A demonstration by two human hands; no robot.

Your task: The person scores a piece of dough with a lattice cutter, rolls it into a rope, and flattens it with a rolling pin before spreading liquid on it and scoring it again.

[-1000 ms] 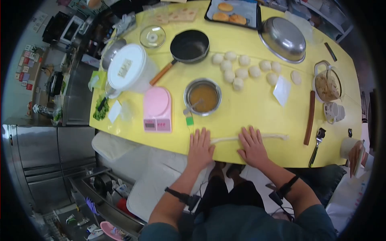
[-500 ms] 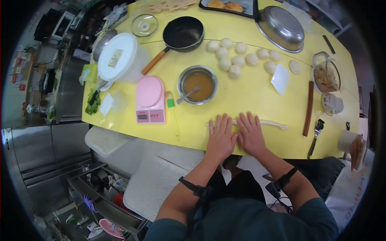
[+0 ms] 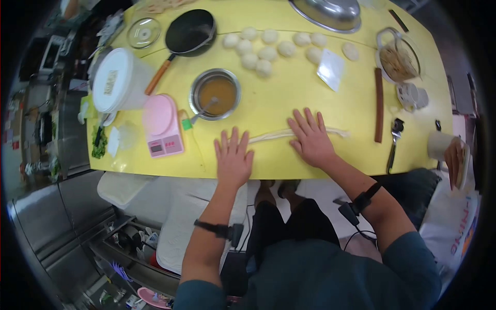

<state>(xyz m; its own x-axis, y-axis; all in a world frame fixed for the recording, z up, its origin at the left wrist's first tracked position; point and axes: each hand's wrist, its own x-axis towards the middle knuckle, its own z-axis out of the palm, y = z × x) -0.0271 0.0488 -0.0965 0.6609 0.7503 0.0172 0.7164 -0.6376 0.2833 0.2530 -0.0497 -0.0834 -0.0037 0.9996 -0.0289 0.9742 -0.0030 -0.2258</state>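
Note:
A long thin dough rope lies across the yellow table near its front edge. My left hand is flat over the rope's left end with fingers spread. Resting on it toward the right is my right hand, palm down, fingers apart; the rope's right tip sticks out past it. Between the two hands the middle stretch of rope shows. Behind them are several round dough balls, a white scraper and a steel bowl of brownish liquid with a spoon in it.
Left of the bowl are a pink kitchen scale, a green-collared brush, a black pan and a lidded white tub. Rightward lie a brown rolling stick, a peeler, cups and a glass bowl.
My hands have slid apart along the dough rope, the left one moving farther left. The rope looks longer. The camera view has also shifted.

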